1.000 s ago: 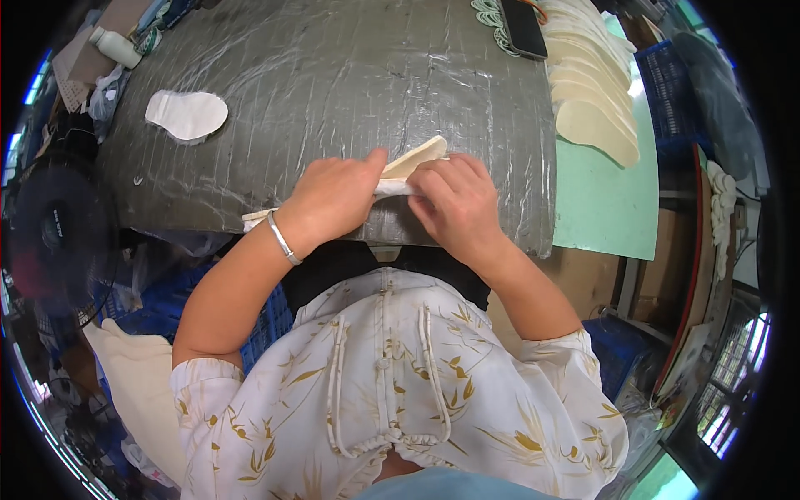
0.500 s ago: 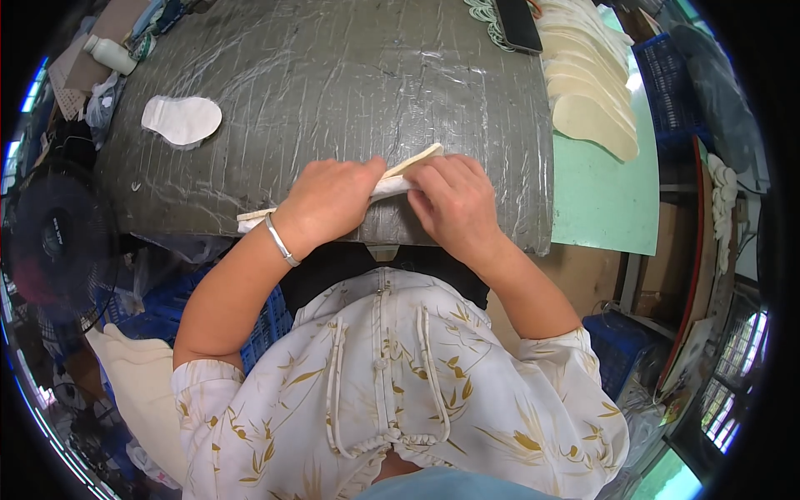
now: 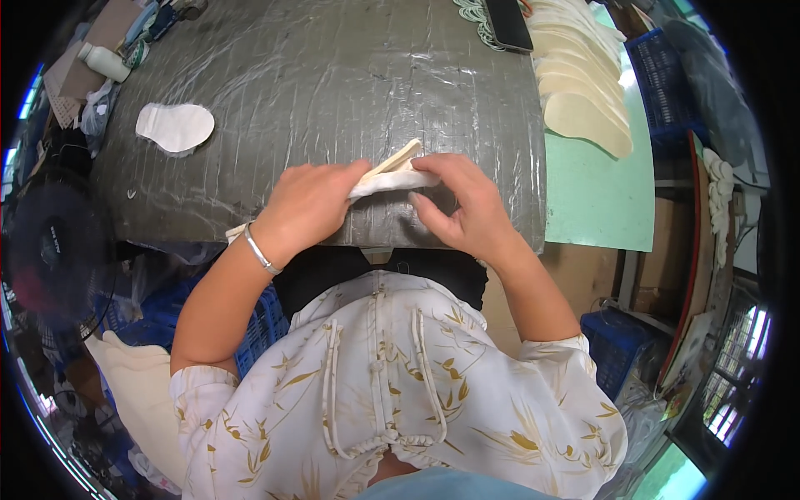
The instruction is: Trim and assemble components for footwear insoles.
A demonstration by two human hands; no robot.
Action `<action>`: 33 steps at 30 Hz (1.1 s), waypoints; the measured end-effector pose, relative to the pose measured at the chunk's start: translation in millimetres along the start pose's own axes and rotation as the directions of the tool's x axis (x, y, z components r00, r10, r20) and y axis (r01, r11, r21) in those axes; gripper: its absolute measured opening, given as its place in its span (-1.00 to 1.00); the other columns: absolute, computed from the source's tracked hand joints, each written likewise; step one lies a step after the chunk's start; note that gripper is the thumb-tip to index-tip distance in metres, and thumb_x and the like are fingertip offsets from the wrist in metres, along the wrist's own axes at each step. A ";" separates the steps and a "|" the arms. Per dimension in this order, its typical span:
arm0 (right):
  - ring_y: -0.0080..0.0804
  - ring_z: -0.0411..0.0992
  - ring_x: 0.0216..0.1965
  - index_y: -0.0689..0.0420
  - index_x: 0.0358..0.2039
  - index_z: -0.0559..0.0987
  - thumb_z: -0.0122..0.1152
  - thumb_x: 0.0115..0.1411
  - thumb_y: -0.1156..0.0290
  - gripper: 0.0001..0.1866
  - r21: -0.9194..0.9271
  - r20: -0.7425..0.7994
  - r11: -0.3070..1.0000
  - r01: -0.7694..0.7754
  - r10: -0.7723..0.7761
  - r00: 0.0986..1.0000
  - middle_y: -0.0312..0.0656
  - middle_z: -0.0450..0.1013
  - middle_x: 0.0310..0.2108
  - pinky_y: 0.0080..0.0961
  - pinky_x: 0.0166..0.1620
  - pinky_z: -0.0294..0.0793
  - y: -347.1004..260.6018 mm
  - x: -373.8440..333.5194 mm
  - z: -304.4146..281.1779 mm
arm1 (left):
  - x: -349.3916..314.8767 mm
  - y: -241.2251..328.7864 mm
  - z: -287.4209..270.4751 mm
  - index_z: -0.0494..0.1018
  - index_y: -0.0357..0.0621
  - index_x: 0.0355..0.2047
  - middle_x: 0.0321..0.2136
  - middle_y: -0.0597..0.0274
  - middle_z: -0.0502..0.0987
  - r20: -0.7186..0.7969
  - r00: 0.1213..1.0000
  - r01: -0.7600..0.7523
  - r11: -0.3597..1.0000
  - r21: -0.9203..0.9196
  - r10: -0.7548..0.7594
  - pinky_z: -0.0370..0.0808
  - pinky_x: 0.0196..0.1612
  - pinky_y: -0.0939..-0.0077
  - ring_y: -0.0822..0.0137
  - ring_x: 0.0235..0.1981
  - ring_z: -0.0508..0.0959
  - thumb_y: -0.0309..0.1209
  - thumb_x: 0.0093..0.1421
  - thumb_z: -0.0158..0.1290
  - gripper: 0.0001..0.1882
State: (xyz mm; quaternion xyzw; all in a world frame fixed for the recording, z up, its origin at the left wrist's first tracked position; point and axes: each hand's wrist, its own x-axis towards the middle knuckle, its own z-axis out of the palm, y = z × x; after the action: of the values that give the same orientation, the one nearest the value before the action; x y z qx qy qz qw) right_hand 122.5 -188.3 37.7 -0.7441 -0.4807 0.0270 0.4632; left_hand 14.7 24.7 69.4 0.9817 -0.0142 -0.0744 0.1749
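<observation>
Cloth piece [image 3: 387,183], cream and white in colour, is folded along its length, and through the head camera I see it between the two hands, at the near edge of the counter [image 3: 325,92]. I cannot tell whether it touches the surface below it. The left hand [image 3: 310,204] lies with its back turned up, and its fingers are closed around the left part of the cloth piece. Just beyond the left wrist, a short cream end [image 3: 237,232] shows, but I cannot tell if it belongs to the same piece.

The right hand [image 3: 465,198] has its fingers partly open: the index finger touches the right end of the cloth piece from its upper side, while the thumb stands apart, lower, with a clear gap. Between the hands, a narrow cream flap [image 3: 398,157] rises obliquely from the white fold, toward the upper right.

On the left wrist I see a silver bracelet [image 3: 262,250]. Well apart from both hands, on the left of the counter, a white sole-shaped piece [image 3: 175,127] lies flat. Near the far right corner, a dark phone [image 3: 509,23] lies beside a pale green cord [image 3: 472,12]. To the right, a row of overlapping cream pieces [image 3: 586,125] rests on a green sheet [image 3: 600,200], and at far left I notice a white bottle [image 3: 104,62]
</observation>
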 end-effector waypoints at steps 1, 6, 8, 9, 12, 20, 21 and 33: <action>-0.12 0.47 -0.22 0.19 -0.13 0.54 0.35 -0.01 0.44 -0.62 -0.024 -0.016 0.999 0.027 -0.028 0.999 -0.10 0.52 -0.24 -0.29 -0.15 0.46 4.9 -2.4 -0.2 | -1.5 0.1 -0.1 0.42 -0.01 -0.11 -0.41 0.05 0.60 0.001 1.000 -0.002 1.000 0.000 0.002 0.48 -0.34 0.07 -0.04 -0.37 0.59 -0.51 0.15 -0.03 -0.73; -0.22 0.47 -0.23 0.13 -0.29 0.64 0.37 0.02 0.44 -0.80 -0.091 0.004 0.994 0.054 -0.054 0.999 -0.18 0.53 -0.26 -0.34 -0.13 0.43 4.8 -5.3 -1.6 | -9.6 0.9 0.8 0.41 0.04 -0.04 -0.38 0.09 0.59 0.011 1.000 0.019 0.998 0.065 -0.020 0.50 -0.35 0.12 0.00 -0.37 0.60 -0.54 0.11 0.02 -0.63; -0.26 0.47 -0.24 0.11 -0.35 0.65 0.38 0.00 0.46 -0.84 -0.114 0.012 0.990 0.085 -0.084 0.996 -0.23 0.52 -0.27 -0.35 -0.13 0.42 5.4 -5.1 -0.9 | -11.8 1.2 1.5 0.39 0.10 0.03 -0.32 0.12 0.58 0.043 0.998 0.044 0.994 0.097 -0.049 0.50 -0.34 0.15 0.03 -0.35 0.60 -0.56 0.07 0.08 -0.52; -0.26 0.47 -0.24 0.12 -0.36 0.64 0.38 -0.01 0.47 -0.84 -0.124 0.005 0.986 0.110 -0.110 0.994 -0.24 0.52 -0.26 -0.36 -0.13 0.41 4.9 -4.6 -1.2 | -12.4 2.9 0.1 0.39 0.12 0.05 -0.35 0.12 0.57 0.042 0.998 0.035 0.995 0.096 -0.040 0.50 -0.34 0.15 0.03 -0.35 0.60 -0.56 0.07 0.08 -0.50; -0.29 0.47 -0.25 0.14 -0.38 0.62 0.37 -0.01 0.48 -0.85 -0.129 -0.031 0.981 0.146 -0.152 0.988 -0.24 0.52 -0.21 -0.36 -0.13 0.41 5.7 -5.3 0.5 | -14.8 4.7 0.9 0.39 0.14 0.07 -0.37 0.12 0.56 0.041 0.999 0.024 0.995 0.098 -0.028 0.50 -0.35 0.15 0.02 -0.37 0.59 -0.57 0.07 0.08 -0.48; -0.36 0.52 -0.34 0.18 -0.41 0.58 0.38 -0.06 0.55 -0.83 -0.172 -0.119 0.970 0.169 -0.191 0.974 -0.20 0.53 -0.08 -0.42 -0.27 0.46 5.0 -8.3 7.1 | -16.9 6.5 2.2 0.40 0.17 0.09 -0.39 0.15 0.55 0.045 0.999 -0.005 0.997 0.080 0.001 0.49 -0.37 0.16 0.04 -0.40 0.59 -0.56 0.07 0.08 -0.46; -0.35 0.52 -0.34 0.17 -0.42 0.58 0.38 -0.06 0.55 -0.84 -0.193 -0.128 0.962 0.193 -0.220 0.967 -0.19 0.54 -0.09 -0.44 -0.28 0.46 5.3 -7.7 7.1 | -16.4 5.5 2.8 0.39 0.17 0.09 -0.39 0.15 0.54 0.045 0.999 -0.015 0.997 0.075 0.012 0.49 -0.37 0.16 0.04 -0.40 0.59 -0.56 0.08 0.07 -0.46; -0.29 0.50 -0.33 0.16 -0.39 0.57 0.38 -0.04 0.54 -0.83 -0.165 -0.121 0.971 0.173 -0.194 0.974 -0.23 0.54 -0.24 -0.42 -0.27 0.48 7.5 -8.7 9.6 | -16.8 5.4 4.0 0.41 0.19 0.08 -0.39 0.16 0.53 0.060 0.998 -0.016 0.996 0.092 0.010 0.49 -0.36 0.19 0.06 -0.40 0.59 -0.55 0.07 0.06 -0.46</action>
State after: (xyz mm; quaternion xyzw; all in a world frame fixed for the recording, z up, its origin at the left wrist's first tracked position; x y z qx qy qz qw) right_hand 118.3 -189.1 23.4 -0.7300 -0.5153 -0.1037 0.4368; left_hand -2.5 19.2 69.8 0.9859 -0.0292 -0.1015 0.1295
